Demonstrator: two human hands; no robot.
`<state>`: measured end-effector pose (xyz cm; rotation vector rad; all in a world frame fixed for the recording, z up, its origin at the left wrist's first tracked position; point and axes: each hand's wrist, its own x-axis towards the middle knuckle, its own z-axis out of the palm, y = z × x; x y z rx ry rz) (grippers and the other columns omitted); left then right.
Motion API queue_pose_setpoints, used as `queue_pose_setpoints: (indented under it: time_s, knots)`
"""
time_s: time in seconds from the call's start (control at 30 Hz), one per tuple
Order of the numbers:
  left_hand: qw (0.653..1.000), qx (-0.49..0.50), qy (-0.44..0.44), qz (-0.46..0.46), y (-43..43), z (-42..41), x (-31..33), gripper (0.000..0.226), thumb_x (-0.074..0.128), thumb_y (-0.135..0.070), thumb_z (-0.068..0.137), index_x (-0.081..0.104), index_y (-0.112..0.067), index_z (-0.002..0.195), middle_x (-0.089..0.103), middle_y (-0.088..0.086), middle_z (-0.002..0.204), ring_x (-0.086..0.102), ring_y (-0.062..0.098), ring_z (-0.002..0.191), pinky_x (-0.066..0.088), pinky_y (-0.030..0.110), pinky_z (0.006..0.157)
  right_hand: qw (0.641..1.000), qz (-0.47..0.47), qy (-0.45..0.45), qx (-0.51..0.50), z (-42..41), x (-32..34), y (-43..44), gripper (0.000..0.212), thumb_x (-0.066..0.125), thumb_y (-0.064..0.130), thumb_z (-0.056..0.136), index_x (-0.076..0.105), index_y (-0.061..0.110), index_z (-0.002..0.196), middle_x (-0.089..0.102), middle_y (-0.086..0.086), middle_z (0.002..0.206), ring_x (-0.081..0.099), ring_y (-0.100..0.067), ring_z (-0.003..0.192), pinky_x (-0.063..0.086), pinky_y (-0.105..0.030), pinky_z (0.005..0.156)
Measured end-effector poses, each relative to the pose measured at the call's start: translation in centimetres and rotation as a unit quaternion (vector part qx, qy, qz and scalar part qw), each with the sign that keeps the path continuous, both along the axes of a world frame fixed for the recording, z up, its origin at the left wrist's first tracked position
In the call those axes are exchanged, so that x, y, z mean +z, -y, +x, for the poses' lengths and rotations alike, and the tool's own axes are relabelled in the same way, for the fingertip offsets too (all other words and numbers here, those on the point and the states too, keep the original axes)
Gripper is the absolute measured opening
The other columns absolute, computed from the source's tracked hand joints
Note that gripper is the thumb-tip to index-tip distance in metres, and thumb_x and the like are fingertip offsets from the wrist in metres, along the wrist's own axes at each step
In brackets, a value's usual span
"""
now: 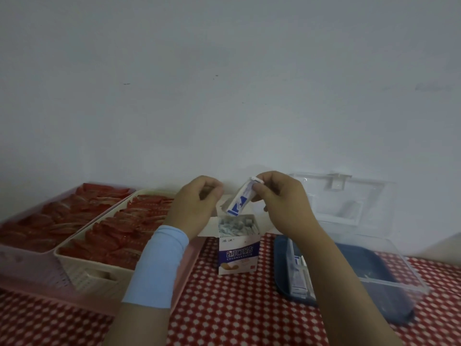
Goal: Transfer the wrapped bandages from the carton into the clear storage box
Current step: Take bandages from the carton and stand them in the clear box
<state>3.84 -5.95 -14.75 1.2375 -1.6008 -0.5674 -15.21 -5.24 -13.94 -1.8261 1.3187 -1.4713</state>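
A white and blue carton (237,255) stands open in the middle of the table, full of wrapped bandages (237,224). Just above its mouth, my right hand (282,198) pinches a small bunch of white and blue wrapped bandages (240,199) by their top end. My left hand (197,203) hovers beside the carton's left flap with fingers curled and nothing visible in them. The clear storage box (389,273) lies open to the right, a few wrapped bandages (299,273) against its left wall, its lid (349,196) leaning back on the wall.
A cream basket (94,270) and a pink tray (30,265), both filled with red packets, sit at the left. A red and white checked cloth (224,308) covers the table. A dark blue tray (284,275) lies under the clear box.
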Motion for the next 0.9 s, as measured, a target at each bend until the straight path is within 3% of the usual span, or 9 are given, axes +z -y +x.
queue_pose_setpoints:
  time_s: [0.13,0.23,0.3,0.53,0.6,0.7,0.8,0.9]
  knots:
    - [0.981,-0.097,-0.117,0.121,-1.2,-0.3,1.0,0.021,0.056,-0.028,0.100,0.070,-0.012,0.099,0.076,0.001,0.093,0.070,0.015,0.084,0.054,0.021,0.069,0.995,0.012,0.071,0.067,0.1,0.7,-0.9,0.016,0.057,0.008,0.099,0.069,0.015,0.091,0.074,0.008,0.071,0.066,-0.006,0.066,0.048,-0.018,0.055]
    - [0.916,-0.228,-0.237,0.228,-2.2,-0.8,1.1,0.030,0.053,-0.027,0.099,0.070,-0.005,0.111,0.073,0.020,0.108,0.071,0.034,0.098,0.060,0.039,0.084,0.992,0.025,0.072,0.105,0.1,0.7,-1.2,0.013,0.058,0.008,0.098,0.071,0.009,0.095,0.071,0.008,0.069,0.061,-0.003,0.063,0.045,-0.012,0.057]
    - [0.883,-0.284,-0.271,0.255,-2.2,-1.1,0.8,0.034,0.054,-0.028,0.096,0.072,-0.005,0.113,0.071,0.023,0.114,0.069,0.037,0.101,0.056,0.047,0.092,0.989,0.034,0.069,0.124,0.2,0.7,-1.4,0.013,0.058,0.006,0.098,0.072,0.005,0.098,0.070,0.008,0.070,0.059,-0.001,0.062,0.044,-0.010,0.059]
    - [0.848,-0.298,-0.350,0.263,-2.0,-1.8,0.0,0.030,0.062,-0.027,0.080,0.079,-0.007,0.095,0.075,0.016,0.099,0.074,0.025,0.080,0.061,0.035,0.064,0.984,0.055,0.077,0.148,0.2,0.6,-1.4,0.015,0.060,0.007,0.097,0.074,0.013,0.101,0.073,-0.006,0.077,0.062,-0.013,0.067,0.051,-0.025,0.066]
    - [0.849,-0.287,-0.360,0.260,-2.1,-2.0,0.0,0.031,0.064,-0.025,0.077,0.076,-0.004,0.097,0.074,0.016,0.092,0.073,0.023,0.071,0.060,0.033,0.059,0.988,0.057,0.060,0.133,0.3,0.7,-1.4,0.019,0.062,0.008,0.096,0.073,0.017,0.108,0.074,0.004,0.082,0.064,-0.006,0.070,0.050,-0.018,0.066]
    - [0.847,-0.265,-0.385,0.254,-1.8,-2.1,0.1,0.035,0.068,-0.025,0.075,0.072,-0.003,0.102,0.072,0.013,0.086,0.071,0.021,0.067,0.058,0.031,0.057,0.997,0.029,-0.010,0.070,0.3,0.8,-1.6,0.031,0.071,0.021,0.089,0.066,0.032,0.118,0.067,0.018,0.113,0.065,-0.001,0.097,0.050,-0.016,0.075]
    - [0.849,-0.267,-0.382,0.247,-1.4,-1.8,0.0,0.030,0.068,-0.028,0.079,0.075,-0.008,0.101,0.072,0.008,0.091,0.071,0.022,0.073,0.060,0.036,0.063,0.990,0.019,-0.079,0.119,0.5,1.2,-2.5,0.036,0.087,0.025,0.072,0.062,0.031,0.097,0.054,0.025,0.133,0.055,0.006,0.116,0.045,-0.017,0.092]
    - [0.839,-0.274,-0.397,0.251,-1.3,-1.8,0.0,0.031,0.069,-0.027,0.079,0.073,-0.007,0.102,0.072,0.009,0.096,0.072,0.026,0.080,0.061,0.036,0.066,0.976,0.004,-0.164,0.143,1.2,1.2,-3.1,0.052,0.096,0.021,0.056,0.056,0.018,0.089,0.050,0.023,0.134,0.051,0.011,0.110,0.040,-0.001,0.082]
